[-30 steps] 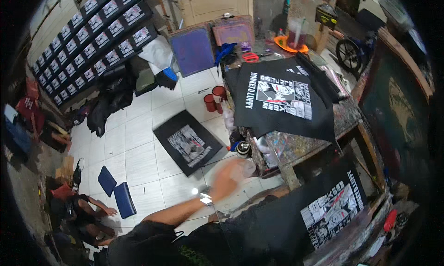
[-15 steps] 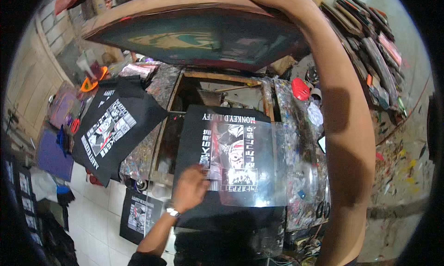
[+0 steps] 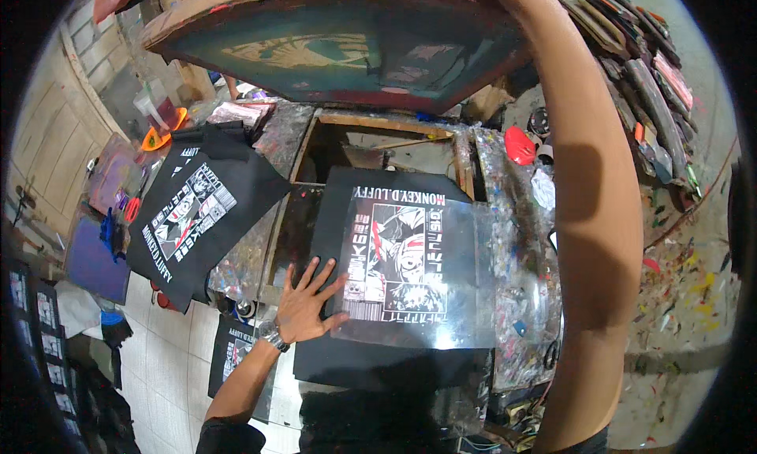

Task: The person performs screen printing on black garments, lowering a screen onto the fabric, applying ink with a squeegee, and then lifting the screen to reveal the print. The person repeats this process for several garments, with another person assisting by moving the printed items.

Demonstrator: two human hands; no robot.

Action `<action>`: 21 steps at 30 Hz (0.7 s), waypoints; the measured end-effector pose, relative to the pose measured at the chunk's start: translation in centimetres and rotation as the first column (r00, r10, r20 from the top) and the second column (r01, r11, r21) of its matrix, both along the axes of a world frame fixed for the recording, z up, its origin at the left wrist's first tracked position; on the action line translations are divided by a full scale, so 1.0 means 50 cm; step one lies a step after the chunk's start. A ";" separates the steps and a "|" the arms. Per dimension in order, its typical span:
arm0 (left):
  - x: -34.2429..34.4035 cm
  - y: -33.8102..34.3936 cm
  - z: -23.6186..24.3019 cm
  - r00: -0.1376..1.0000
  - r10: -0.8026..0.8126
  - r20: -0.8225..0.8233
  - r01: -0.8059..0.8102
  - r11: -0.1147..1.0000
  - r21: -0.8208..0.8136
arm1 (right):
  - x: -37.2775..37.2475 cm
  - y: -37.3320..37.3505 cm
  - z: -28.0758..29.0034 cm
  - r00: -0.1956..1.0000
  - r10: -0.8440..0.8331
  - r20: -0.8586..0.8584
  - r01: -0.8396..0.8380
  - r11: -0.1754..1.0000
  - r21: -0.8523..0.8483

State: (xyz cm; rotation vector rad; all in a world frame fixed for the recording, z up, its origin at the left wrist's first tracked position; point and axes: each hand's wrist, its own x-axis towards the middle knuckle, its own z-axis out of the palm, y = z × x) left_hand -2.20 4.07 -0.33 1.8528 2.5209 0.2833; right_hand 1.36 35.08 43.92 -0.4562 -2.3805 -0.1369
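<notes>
My left hand (image 3: 309, 302), with a watch on its wrist, lies flat with its fingers spread on the left edge of a black printed fabric piece (image 3: 323, 231). Over the print lies a clear plastic sheet (image 3: 465, 280), its left edge beside my fingers. Light glares off its lower part. My right arm (image 3: 591, 178) reaches up to the top edge of the view, where the hand itself is cut off. It meets the wooden rim of a screen-printing frame (image 3: 315, 63), which stands tilted up beyond the fabric, a pale pattern on its dark mesh.
More printed black fabric (image 3: 185, 217) lies on the left of the paint-spattered table (image 3: 512, 257). A red object (image 3: 519, 145) and a crumpled white piece (image 3: 543, 187) sit at the right. Squeegee-like slats (image 3: 646, 91) are stacked by the wall. An orange tray (image 3: 164, 130) is at the back left.
My left hand has moved left and its fingers have spread flat. The clear sheet has shifted left over the print. The raised frame stays up, and the view has shifted slightly.
</notes>
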 end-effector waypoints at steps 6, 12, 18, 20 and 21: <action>-0.002 -0.012 0.000 0.999 0.044 0.030 -0.044 0.999 0.002 | -0.017 0.018 -0.019 0.998 0.055 0.007 -0.055 0.998 0.001; 0.003 -0.003 0.001 0.997 0.041 0.066 -0.041 0.999 0.010 | -0.006 0.024 -0.009 0.998 0.065 -0.006 -0.064 0.997 0.039; -0.001 -0.006 -0.010 0.999 0.012 0.030 -0.012 1.000 0.011 | -0.050 0.037 0.000 0.998 0.006 0.058 -0.017 0.984 0.176; 0.001 -0.001 -0.008 1.000 0.006 0.024 -0.006 1.000 -0.023 | -0.048 0.049 0.005 1.000 -0.020 0.017 0.019 0.998 0.066; -0.001 0.000 -0.008 1.000 0.007 0.028 -0.006 1.000 -0.025 | -0.050 0.052 0.004 1.000 -0.011 0.026 0.009 0.996 0.089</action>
